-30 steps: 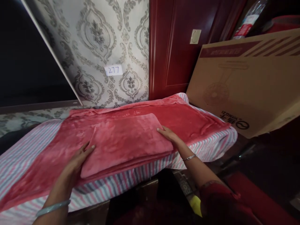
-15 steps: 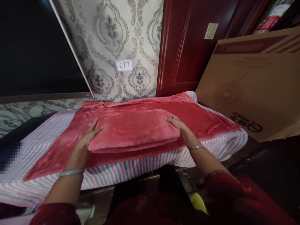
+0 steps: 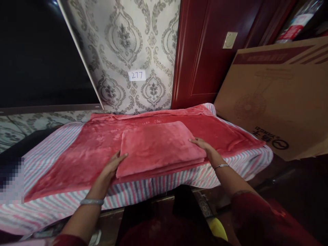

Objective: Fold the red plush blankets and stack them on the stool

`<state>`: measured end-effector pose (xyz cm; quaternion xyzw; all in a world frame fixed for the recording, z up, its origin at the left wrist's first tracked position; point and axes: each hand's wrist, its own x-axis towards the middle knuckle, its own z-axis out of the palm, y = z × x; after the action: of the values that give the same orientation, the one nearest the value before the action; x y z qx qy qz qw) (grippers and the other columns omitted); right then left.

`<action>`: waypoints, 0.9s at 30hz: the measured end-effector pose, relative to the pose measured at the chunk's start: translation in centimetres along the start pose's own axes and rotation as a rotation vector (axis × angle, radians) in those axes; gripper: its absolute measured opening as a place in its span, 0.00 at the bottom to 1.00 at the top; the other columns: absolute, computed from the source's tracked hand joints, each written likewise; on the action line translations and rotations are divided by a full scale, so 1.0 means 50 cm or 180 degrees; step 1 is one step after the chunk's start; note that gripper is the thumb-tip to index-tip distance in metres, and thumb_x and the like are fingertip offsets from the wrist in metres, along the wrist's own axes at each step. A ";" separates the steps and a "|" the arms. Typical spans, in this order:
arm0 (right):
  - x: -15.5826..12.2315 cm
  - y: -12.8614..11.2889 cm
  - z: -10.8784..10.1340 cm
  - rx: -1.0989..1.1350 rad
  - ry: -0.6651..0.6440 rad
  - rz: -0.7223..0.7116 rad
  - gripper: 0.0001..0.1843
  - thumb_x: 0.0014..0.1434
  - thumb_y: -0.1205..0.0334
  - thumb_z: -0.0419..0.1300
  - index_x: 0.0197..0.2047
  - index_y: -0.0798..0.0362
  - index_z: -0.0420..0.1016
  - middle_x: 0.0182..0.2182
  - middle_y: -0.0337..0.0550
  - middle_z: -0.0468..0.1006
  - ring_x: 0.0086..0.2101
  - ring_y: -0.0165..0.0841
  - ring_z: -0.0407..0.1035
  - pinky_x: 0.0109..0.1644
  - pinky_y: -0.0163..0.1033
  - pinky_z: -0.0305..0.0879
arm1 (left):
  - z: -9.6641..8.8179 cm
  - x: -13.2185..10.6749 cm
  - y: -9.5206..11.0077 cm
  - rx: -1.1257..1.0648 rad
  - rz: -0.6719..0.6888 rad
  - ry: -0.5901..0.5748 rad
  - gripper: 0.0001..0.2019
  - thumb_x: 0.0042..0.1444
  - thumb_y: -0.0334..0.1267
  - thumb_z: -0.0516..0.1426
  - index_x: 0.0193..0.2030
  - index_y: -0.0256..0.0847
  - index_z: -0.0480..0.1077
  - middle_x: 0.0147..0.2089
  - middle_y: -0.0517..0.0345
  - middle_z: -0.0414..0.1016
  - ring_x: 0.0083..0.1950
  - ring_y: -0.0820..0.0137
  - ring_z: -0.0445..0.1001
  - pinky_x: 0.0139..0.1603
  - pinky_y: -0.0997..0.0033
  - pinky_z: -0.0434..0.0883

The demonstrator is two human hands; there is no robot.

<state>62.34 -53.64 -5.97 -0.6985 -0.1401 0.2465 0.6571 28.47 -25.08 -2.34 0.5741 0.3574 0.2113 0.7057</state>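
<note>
Fleece blanket (image 3: 160,147), folded: our left hand (image 3: 112,165) and right hand (image 3: 202,145), both half-open, touch opposite ends, thumbs (image 3: 124,156) atop; grip unclear.

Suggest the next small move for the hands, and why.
Probably square up the near edge of the folded pink cloth with light pressure: its layers look slightly uneven there, and the left hand and right hand sit at its opposite side edges, well placed for it.
</note>
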 end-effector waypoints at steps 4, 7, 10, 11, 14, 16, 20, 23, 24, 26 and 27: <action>-0.022 0.040 -0.008 0.0170 0.0071 0.0123 0.14 0.49 0.51 0.72 0.34 0.52 0.80 0.37 0.51 0.84 0.48 0.47 0.77 0.62 0.52 0.67 | -0.009 -0.006 -0.019 -0.0149 -0.0062 0.0066 0.38 0.44 0.37 0.73 0.63 0.38 0.70 0.52 0.39 0.81 0.54 0.53 0.81 0.54 0.61 0.79; -0.051 0.048 -0.013 0.0599 -0.0013 0.0449 0.17 0.56 0.46 0.67 0.36 0.51 0.80 0.37 0.52 0.85 0.47 0.46 0.78 0.60 0.51 0.70 | -0.017 -0.017 -0.019 -0.0272 -0.0086 0.0058 0.39 0.45 0.38 0.73 0.66 0.42 0.68 0.54 0.43 0.81 0.56 0.54 0.80 0.56 0.62 0.78; -0.093 0.063 -0.016 0.1324 -0.0109 0.0787 0.16 0.62 0.46 0.61 0.38 0.51 0.79 0.35 0.50 0.84 0.44 0.44 0.79 0.55 0.50 0.74 | -0.016 -0.033 -0.022 -0.0354 -0.0170 0.0025 0.44 0.43 0.35 0.73 0.68 0.45 0.65 0.56 0.45 0.80 0.57 0.56 0.80 0.56 0.63 0.78; -0.109 0.070 -0.015 0.1540 -0.0092 0.0788 0.15 0.63 0.47 0.60 0.38 0.51 0.79 0.34 0.49 0.84 0.43 0.44 0.80 0.53 0.50 0.75 | -0.014 -0.038 -0.023 -0.0378 -0.0204 -0.0024 0.45 0.42 0.33 0.73 0.68 0.45 0.65 0.56 0.45 0.80 0.56 0.56 0.80 0.56 0.62 0.78; -0.162 0.092 -0.004 0.2142 0.0043 0.0636 0.12 0.64 0.51 0.60 0.41 0.50 0.78 0.33 0.45 0.84 0.37 0.41 0.80 0.46 0.50 0.77 | -0.005 -0.048 -0.027 -0.0504 -0.0194 -0.0128 0.42 0.41 0.30 0.73 0.66 0.42 0.68 0.54 0.45 0.81 0.53 0.55 0.81 0.51 0.63 0.81; -0.196 0.105 0.018 0.2527 0.0141 0.0528 0.10 0.63 0.53 0.61 0.42 0.50 0.77 0.32 0.43 0.83 0.34 0.39 0.79 0.43 0.48 0.78 | 0.001 -0.050 -0.025 -0.0603 -0.0158 -0.0036 0.38 0.43 0.29 0.71 0.64 0.41 0.69 0.51 0.47 0.82 0.51 0.56 0.82 0.47 0.65 0.82; -0.254 0.117 0.098 0.3178 0.0324 0.0443 0.08 0.58 0.55 0.67 0.38 0.48 0.75 0.34 0.41 0.82 0.35 0.37 0.79 0.43 0.43 0.78 | 0.016 -0.054 -0.002 -0.0665 -0.0155 0.0218 0.34 0.46 0.32 0.69 0.62 0.46 0.71 0.47 0.54 0.84 0.49 0.58 0.83 0.43 0.67 0.82; -0.285 0.111 0.173 0.3339 0.0306 0.0559 0.13 0.55 0.53 0.70 0.39 0.47 0.75 0.37 0.42 0.83 0.39 0.38 0.79 0.45 0.43 0.77 | 0.031 -0.073 0.022 -0.0646 -0.0021 0.0184 0.33 0.47 0.40 0.70 0.62 0.49 0.71 0.47 0.56 0.84 0.52 0.56 0.82 0.47 0.65 0.82; -0.292 0.108 0.197 0.3314 0.0245 0.0584 0.15 0.54 0.51 0.71 0.41 0.47 0.76 0.38 0.43 0.83 0.40 0.39 0.78 0.46 0.45 0.77 | 0.036 -0.084 0.027 -0.0628 0.0065 0.0142 0.33 0.47 0.42 0.70 0.62 0.50 0.71 0.48 0.56 0.84 0.54 0.55 0.81 0.49 0.64 0.82; -0.303 0.098 0.241 0.3182 0.0083 0.0578 0.22 0.52 0.46 0.71 0.46 0.47 0.76 0.42 0.44 0.83 0.45 0.43 0.78 0.50 0.50 0.77 | 0.042 -0.109 0.028 -0.0592 0.0250 0.0053 0.36 0.46 0.47 0.70 0.63 0.50 0.70 0.51 0.55 0.83 0.57 0.53 0.79 0.53 0.61 0.81; -0.306 0.092 0.259 0.3119 0.0031 0.0520 0.24 0.52 0.45 0.71 0.48 0.47 0.76 0.45 0.44 0.83 0.48 0.44 0.77 0.52 0.52 0.76 | 0.044 -0.123 0.023 -0.0582 0.0320 0.0029 0.38 0.44 0.47 0.71 0.64 0.50 0.69 0.53 0.54 0.82 0.58 0.52 0.78 0.54 0.60 0.81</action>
<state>42.06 -51.03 -8.26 -0.3174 0.0505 0.3307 0.8873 26.21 -30.63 0.58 0.5236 0.3105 0.2808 0.7420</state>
